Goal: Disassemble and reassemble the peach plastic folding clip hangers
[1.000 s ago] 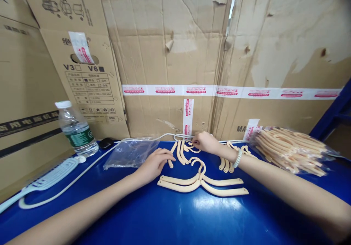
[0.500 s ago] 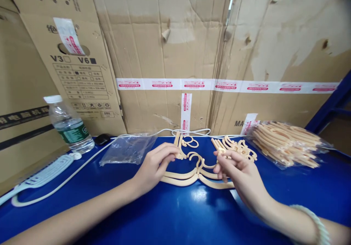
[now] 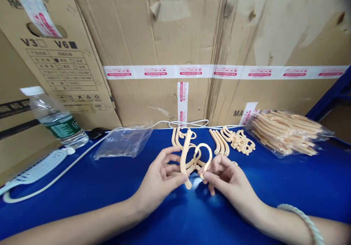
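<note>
My left hand [image 3: 161,175] is closed on a beige hanger arm [image 3: 185,153], a slightly curved strip held upright with its lower end past the thumb. Close by on its right, my right hand [image 3: 233,181] pinches a beige hanger hook [image 3: 210,152] at its straight end, the curve upward. The two pieces are apart. Partly hidden behind both hands, joined hanger pieces [image 3: 195,163] lie on the blue table [image 3: 192,215]. Loose arms [image 3: 219,142] and a heap of small hooks [image 3: 241,141] lie farther back on the right. More arms and hooks [image 3: 177,137] lie behind my left hand.
A clear plastic bag [image 3: 123,142] lies at the back left, near a white cable [image 3: 153,124]. Farther left are a water bottle [image 3: 57,121], a black mouse [image 3: 96,133] and a light blue brush [image 3: 44,168]. Bagged hanger parts [image 3: 285,131] sit back right. Cardboard [image 3: 153,102] stands behind.
Both hands have come back from the part piles toward me and closer together. A hanger arm now shows in my left hand and a hook in my right. The view has tilted down.
</note>
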The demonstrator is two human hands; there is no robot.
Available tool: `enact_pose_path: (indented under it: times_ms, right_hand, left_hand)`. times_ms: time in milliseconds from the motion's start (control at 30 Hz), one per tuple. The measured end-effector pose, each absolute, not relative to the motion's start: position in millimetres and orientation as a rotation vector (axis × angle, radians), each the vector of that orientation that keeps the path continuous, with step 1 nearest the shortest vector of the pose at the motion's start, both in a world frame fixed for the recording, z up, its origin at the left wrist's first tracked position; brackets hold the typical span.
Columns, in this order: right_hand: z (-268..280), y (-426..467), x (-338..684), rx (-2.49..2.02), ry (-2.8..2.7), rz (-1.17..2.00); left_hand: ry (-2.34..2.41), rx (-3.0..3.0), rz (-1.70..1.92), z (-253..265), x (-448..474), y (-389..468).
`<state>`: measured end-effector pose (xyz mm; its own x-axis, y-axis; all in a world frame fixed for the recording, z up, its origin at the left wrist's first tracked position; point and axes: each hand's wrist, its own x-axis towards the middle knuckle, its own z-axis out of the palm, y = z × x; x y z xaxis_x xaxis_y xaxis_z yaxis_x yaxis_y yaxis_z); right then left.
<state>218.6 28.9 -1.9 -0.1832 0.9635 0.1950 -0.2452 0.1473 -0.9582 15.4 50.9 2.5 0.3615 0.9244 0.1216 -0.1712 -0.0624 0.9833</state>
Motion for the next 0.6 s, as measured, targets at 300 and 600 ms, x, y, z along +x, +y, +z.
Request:
enact_pose_path:
  times_ms: [300, 600]
  right_hand:
    - [-3.9, 33.0, 222.5, -0.901, -1.324, 1.421]
    - [-2.0, 34.4, 223.6, -0.886, -1.33, 1.456]
  left_hand:
    - [0.945, 1.572, 0.998, -2.2, 12.7, 50.1]
    - [0.974, 1.793, 1.001, -5.1, 11.4, 48.4]
